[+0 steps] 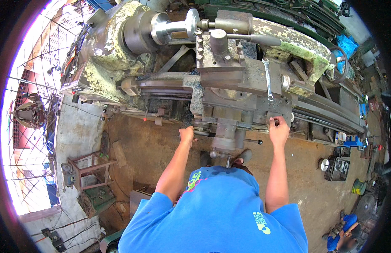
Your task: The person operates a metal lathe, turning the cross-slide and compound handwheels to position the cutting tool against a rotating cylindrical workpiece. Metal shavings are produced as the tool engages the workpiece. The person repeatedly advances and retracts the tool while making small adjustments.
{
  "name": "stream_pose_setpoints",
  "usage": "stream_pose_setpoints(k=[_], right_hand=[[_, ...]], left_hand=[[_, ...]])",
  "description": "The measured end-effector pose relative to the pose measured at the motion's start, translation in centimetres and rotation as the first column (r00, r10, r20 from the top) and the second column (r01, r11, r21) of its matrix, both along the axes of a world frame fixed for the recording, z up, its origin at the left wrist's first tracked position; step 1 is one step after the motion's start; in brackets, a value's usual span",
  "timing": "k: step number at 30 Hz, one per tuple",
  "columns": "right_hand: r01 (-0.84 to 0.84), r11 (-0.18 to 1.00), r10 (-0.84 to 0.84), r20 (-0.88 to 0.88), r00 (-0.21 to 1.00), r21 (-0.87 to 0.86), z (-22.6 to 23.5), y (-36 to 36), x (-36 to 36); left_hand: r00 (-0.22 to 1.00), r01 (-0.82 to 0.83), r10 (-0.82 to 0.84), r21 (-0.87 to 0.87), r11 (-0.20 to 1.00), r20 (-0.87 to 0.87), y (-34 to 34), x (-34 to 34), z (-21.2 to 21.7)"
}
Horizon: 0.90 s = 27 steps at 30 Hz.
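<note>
A metal lathe stands in front of me, its worn chuck [138, 33] gripping a shiny flanged metal workpiece [174, 27]. The tailstock [233, 24] meets the workpiece's right end. Low on the carriage's left front, my left hand [187, 136] is closed around the end of a dark handle [204, 134]. My right hand [279, 130] has its fingers bent together at the carriage's right front edge; what they hold, if anything, is hidden. A combination wrench [268, 80] lies on the carriage above that hand. The tool post [219, 42] carries a long clamp lever [263, 39].
A black-knobbed lever [255, 141] juts out between my hands. The tailstock handwheel [339, 65] is at far right. A wooden stool frame [92, 168] stands on the floor at left, black crates [336, 168] at right. Another person [344, 232] crouches at lower right.
</note>
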State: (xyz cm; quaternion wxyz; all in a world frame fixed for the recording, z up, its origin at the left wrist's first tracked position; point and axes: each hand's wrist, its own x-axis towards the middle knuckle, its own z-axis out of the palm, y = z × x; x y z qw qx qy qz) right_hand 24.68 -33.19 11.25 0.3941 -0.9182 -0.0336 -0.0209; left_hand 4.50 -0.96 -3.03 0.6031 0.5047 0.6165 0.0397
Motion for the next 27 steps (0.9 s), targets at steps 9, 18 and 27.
stream_pose_setpoints(k=[9, 18, 27], right_hand=[[0.004, 1.000, -0.004, 0.000, 1.000, -0.005, -0.2, -0.1, 0.1], [-0.007, 1.000, 0.007, 0.017, 1.000, 0.011, -0.5, -0.3, 0.3], [0.015, 0.999, -0.014, -0.017, 1.000, 0.030, -0.2, -0.2, 0.3]], left_hand=[[0.999, -0.003, 0.006, -0.070, 0.998, 0.036, 0.1, -0.1, 1.1], [0.996, -0.018, 0.030, -0.143, 0.990, 0.080, 0.7, -0.4, -0.3], [0.996, -0.041, 0.046, -0.078, 0.996, 0.075, 0.5, -0.2, -0.1]])
